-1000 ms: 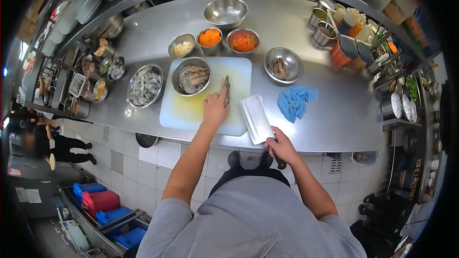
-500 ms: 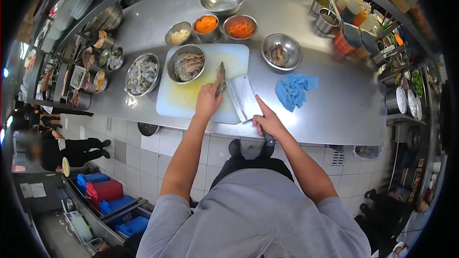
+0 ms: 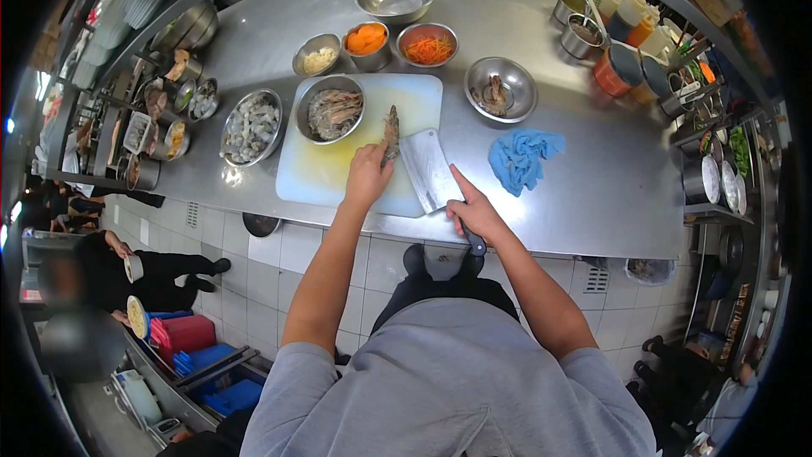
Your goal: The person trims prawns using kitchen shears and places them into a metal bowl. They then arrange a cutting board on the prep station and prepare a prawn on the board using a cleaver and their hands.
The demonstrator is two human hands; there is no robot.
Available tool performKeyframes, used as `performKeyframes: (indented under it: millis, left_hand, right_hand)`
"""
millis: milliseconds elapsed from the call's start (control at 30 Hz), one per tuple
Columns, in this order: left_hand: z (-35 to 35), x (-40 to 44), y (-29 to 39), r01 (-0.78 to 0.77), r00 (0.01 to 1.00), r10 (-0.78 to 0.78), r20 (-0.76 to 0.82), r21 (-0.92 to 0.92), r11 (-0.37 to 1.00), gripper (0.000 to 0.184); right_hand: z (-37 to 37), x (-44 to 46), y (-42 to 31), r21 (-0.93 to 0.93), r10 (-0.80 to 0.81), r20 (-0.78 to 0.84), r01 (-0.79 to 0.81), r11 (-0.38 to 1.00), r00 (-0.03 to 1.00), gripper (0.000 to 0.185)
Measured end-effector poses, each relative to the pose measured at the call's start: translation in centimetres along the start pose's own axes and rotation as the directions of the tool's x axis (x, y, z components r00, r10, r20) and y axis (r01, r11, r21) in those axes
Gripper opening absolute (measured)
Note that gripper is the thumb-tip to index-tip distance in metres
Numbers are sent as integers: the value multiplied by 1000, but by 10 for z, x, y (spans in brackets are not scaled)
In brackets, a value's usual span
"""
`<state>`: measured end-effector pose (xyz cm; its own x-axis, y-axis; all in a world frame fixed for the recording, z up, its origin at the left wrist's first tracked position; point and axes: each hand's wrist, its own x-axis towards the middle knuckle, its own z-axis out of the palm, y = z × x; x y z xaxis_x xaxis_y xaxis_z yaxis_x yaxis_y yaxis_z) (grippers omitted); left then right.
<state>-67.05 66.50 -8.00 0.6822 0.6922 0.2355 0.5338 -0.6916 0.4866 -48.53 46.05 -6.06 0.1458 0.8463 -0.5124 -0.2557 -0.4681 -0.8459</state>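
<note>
On the white cutting board lies a whole prawn, its far end pointing away from me. My left hand has its fingers closed on the near part of the prawn. In my right hand is a cleaver, gripped at the black handle, with the forefinger along the blade. The blade rests flat-looking on the board's right edge, just right of the prawn. A metal bowl of prawns stands on the board's upper left. To the right, another bowl holds prawn pieces.
A bowl of peeled prawns is left of the board. Behind stand bowls of sliced carrot, shredded carrot, and chopped garlic-like bits. A blue cloth lies at right, near sauce containers. A person stands at far left.
My hands, the prawn and the cleaver stay nearly where they were. At far left the person in black has shifted, and another blurred head has come into view.
</note>
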Motion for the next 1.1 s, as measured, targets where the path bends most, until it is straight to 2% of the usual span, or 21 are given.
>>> performKeyframes:
  millis: [267, 533, 900, 1100]
  left_hand:
    - [5, -6, -12, -61, 998, 60, -20, -40, 997, 37]
    - [17, -18, -9, -47, 983, 32, -182, -77, 996, 26]
    - [25, -19, -8, -59, 968, 40, -247, -70, 996, 26]
    - [27, -19, -7, -28, 969, 11, -247, -67, 997, 26]
  right_hand:
    - [13, 8, 3, 40, 7, -2, -7, 999, 1000, 86]
    - [20, 9, 15, 12, -36, -20, 37, 999, 999, 84]
    - [28, 2, 26, -70, -42, -15, 40, 997, 999, 84]
    - [32, -3, 29, -9, -5, -1, 5, 1000, 1000, 85]
